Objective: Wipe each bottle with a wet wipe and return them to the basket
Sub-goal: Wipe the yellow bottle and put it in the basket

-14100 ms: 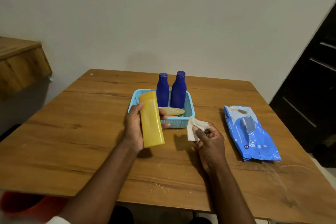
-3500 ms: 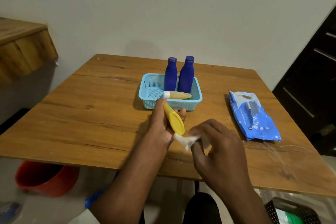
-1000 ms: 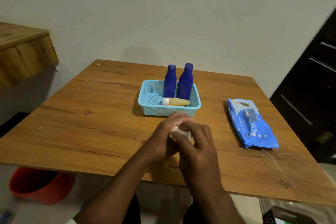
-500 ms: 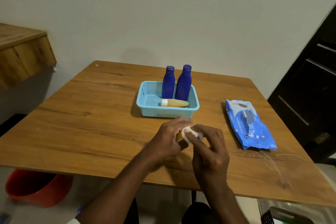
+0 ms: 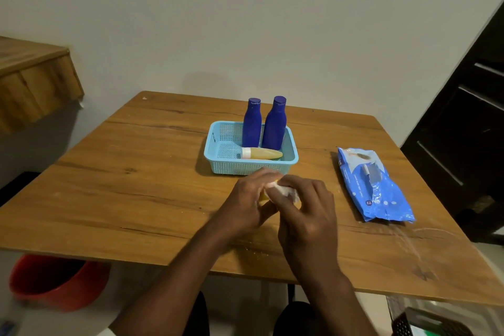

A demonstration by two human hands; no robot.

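Note:
My left hand [image 5: 249,200] is closed around the yellow bottle [image 5: 263,196], of which only a sliver shows between my fingers. My right hand [image 5: 308,215] presses a white wet wipe [image 5: 283,190] against that bottle. Both hands meet just in front of the light blue basket [image 5: 218,165]. Inside the basket two dark blue bottles [image 5: 251,124] [image 5: 275,124] stand upright at the back. A small yellowish bottle with a white cap [image 5: 260,153] lies on its side in front of them.
A blue pack of wet wipes [image 5: 371,185] lies on the wooden table [image 5: 136,177] to the right. A red bucket [image 5: 54,279] stands on the floor at lower left. A dark door is at the right, a wooden ledge at the left.
My hands stay pressed together while the wipe shifts over the yellow bottle. The bottle was upright in my left hand 14 s ago; now it is almost fully covered.

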